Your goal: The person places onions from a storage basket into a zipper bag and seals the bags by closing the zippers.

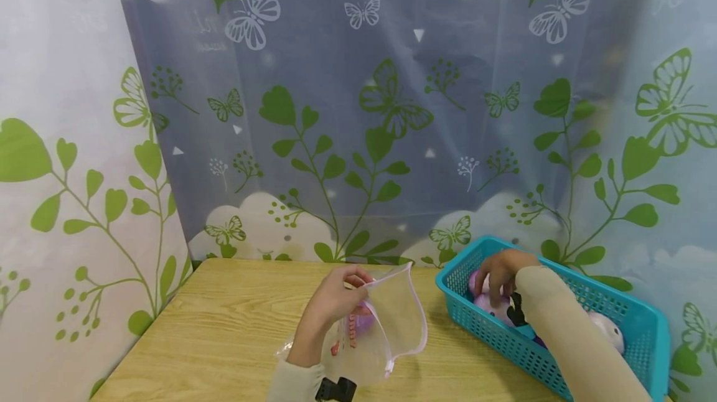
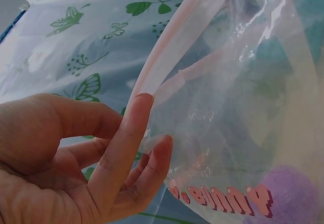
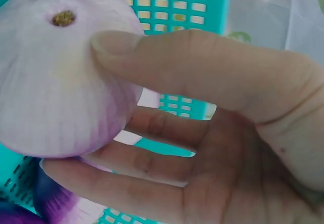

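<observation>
- While your left hand (image 1: 334,297) pinches the rim of the clear zip bag (image 1: 403,321), its mouth gapes beside your fingers, probably held so to leave a way in.
- The zip slider (image 1: 389,368) sits at the near end of the mouth, seemingly to keep the track apart.
- A purple round item (image 1: 365,325) shows through the plastic, apparently inside; you cannot tell exactly what it is.
- Your right hand (image 1: 501,271) grips a pale purple onion (image 3: 66,92) in the basket, thumb on one side and fingers on the other, likely because its smooth skin needs support from both sides.
- The turquoise basket (image 1: 476,321) stands right of the bag on the desk (image 1: 224,315), presumably within easy reach; another pale onion (image 1: 607,331) lies inside.
- Beyond hangs a leaf-and-butterfly curtain (image 1: 336,159).
</observation>
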